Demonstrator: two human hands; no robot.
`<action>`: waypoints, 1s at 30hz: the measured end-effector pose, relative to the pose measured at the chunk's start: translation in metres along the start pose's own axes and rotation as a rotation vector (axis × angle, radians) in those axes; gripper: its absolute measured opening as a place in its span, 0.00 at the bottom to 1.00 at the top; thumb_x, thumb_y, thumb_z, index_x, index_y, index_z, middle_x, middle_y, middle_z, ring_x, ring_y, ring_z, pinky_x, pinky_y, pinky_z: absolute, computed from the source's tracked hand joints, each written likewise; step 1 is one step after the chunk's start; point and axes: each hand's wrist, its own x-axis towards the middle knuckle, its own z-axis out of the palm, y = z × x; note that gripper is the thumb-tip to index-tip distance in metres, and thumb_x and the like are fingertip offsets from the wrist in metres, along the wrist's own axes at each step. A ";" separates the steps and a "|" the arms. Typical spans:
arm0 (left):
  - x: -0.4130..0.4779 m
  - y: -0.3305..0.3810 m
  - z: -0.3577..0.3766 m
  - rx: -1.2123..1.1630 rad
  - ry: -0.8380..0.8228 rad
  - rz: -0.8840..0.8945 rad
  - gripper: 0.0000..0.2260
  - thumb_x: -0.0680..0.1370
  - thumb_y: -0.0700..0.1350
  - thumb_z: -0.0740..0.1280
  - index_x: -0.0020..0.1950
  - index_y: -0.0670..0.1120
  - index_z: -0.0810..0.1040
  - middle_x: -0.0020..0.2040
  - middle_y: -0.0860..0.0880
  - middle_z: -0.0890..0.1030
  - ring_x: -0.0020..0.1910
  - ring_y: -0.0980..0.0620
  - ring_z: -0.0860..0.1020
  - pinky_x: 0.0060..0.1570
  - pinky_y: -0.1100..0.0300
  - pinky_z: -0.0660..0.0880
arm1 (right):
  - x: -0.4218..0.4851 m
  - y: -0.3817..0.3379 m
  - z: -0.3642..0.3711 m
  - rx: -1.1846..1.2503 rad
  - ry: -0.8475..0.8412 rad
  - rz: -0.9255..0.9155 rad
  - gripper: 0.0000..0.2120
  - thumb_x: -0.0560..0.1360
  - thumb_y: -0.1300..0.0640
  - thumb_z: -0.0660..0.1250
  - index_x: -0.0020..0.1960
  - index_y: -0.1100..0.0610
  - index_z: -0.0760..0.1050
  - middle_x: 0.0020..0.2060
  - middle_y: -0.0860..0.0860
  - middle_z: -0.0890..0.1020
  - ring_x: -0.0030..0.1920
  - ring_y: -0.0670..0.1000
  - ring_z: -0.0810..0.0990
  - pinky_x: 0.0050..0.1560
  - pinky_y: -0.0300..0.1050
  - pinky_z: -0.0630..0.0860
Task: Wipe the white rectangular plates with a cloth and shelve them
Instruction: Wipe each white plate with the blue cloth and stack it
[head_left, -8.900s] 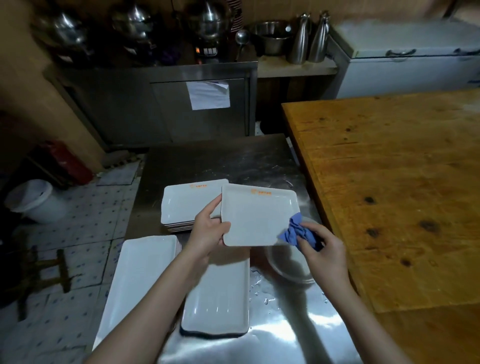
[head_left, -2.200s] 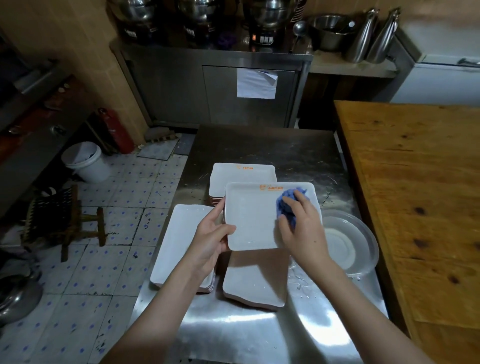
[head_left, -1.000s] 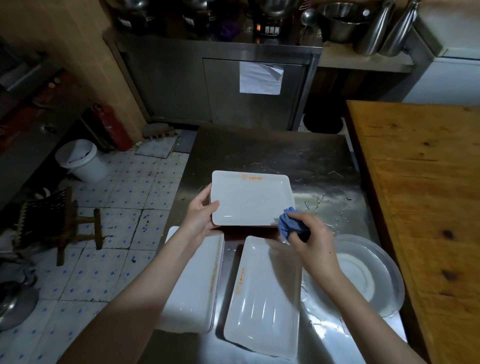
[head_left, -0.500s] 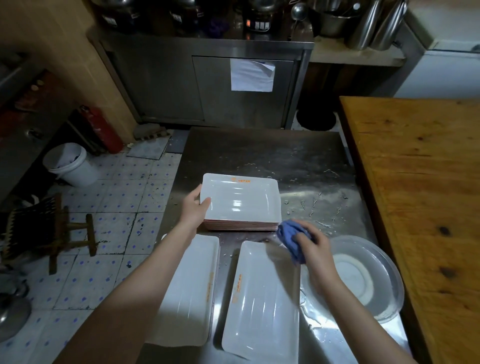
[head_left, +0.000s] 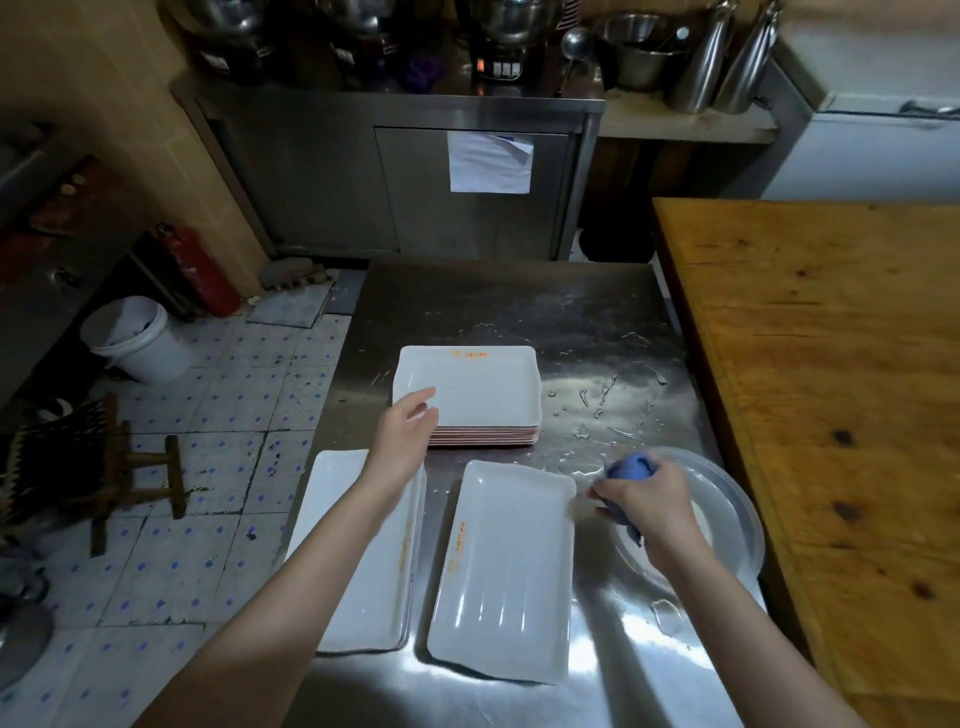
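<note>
A stack of white rectangular plates (head_left: 483, 389) with an orange logo lies mid-table on the steel table (head_left: 519, 306). My left hand (head_left: 405, 431) hovers at the stack's near left corner, fingers relaxed and holding nothing. Nearer to me lie two long white plates, one on the left (head_left: 363, 582) partly under my left forearm, one in the middle (head_left: 506, 571). My right hand (head_left: 644, 499) grips a crumpled blue cloth (head_left: 631, 465) just right of the middle long plate's far corner.
A round clear dish (head_left: 737, 525) lies under my right hand by the wooden table (head_left: 831, 389). Water drops spread right of the stack. A steel cabinet (head_left: 415, 182) stands behind; a white bucket (head_left: 135, 338), red extinguisher (head_left: 200, 270) and wooden stool (head_left: 104, 467) are on the tiled floor.
The plate I was wiping now lies on top of the stack. My left hand has let go of it and drawn back slightly. My right hand moved right and nearer with the cloth.
</note>
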 end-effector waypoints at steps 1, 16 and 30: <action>-0.008 -0.004 0.003 -0.022 -0.025 -0.003 0.13 0.82 0.43 0.60 0.66 0.52 0.75 0.66 0.48 0.76 0.63 0.52 0.74 0.58 0.60 0.70 | -0.002 0.002 -0.005 -0.090 0.046 -0.055 0.12 0.68 0.74 0.66 0.38 0.58 0.71 0.33 0.58 0.75 0.31 0.56 0.77 0.29 0.46 0.77; -0.098 -0.048 0.013 -0.014 -0.138 -0.041 0.11 0.82 0.40 0.61 0.61 0.45 0.79 0.56 0.48 0.82 0.54 0.54 0.80 0.59 0.57 0.75 | -0.010 0.035 -0.042 -0.679 0.180 -0.325 0.26 0.78 0.48 0.62 0.26 0.56 0.58 0.20 0.51 0.63 0.22 0.51 0.62 0.26 0.46 0.58; -0.118 -0.057 0.005 0.025 -0.134 -0.028 0.12 0.82 0.38 0.59 0.63 0.42 0.78 0.59 0.45 0.81 0.59 0.48 0.78 0.64 0.50 0.73 | -0.041 0.039 -0.045 -0.674 0.201 -0.407 0.24 0.76 0.46 0.64 0.28 0.57 0.62 0.22 0.52 0.64 0.25 0.50 0.63 0.29 0.46 0.60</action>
